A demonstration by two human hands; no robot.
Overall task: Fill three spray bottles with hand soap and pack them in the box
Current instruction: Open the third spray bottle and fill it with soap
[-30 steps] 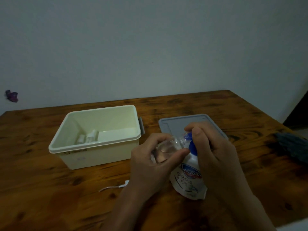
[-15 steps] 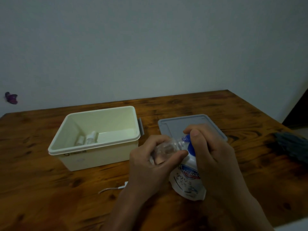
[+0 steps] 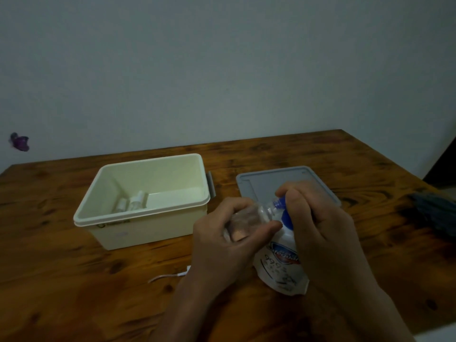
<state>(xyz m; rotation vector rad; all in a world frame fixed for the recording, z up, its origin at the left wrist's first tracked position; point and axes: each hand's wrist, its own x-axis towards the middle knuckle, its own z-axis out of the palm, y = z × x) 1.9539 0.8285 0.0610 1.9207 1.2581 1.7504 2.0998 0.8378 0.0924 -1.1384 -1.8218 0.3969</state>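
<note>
My left hand (image 3: 222,240) grips a small clear spray bottle (image 3: 249,217), tilted with its open neck pointing right. My right hand (image 3: 318,225) squeezes a white soap refill pouch (image 3: 281,265) near its blue spout (image 3: 281,202), which meets the bottle's neck. Both hands hover over the wooden table (image 3: 74,280) just in front of the grey lid (image 3: 261,181). The cream box (image 3: 145,218) stands open to the left; two small bottles (image 3: 132,202) lie inside at its left end.
A thin white strip (image 3: 167,276) lies on the table in front of the box. A dark cloth (image 3: 436,213) sits at the right table edge. A purple object (image 3: 19,141) hangs on the wall at the left.
Both hands with bottle and pouch have held almost still; the bottle neck stays against the blue spout. The box and lid have not moved.
</note>
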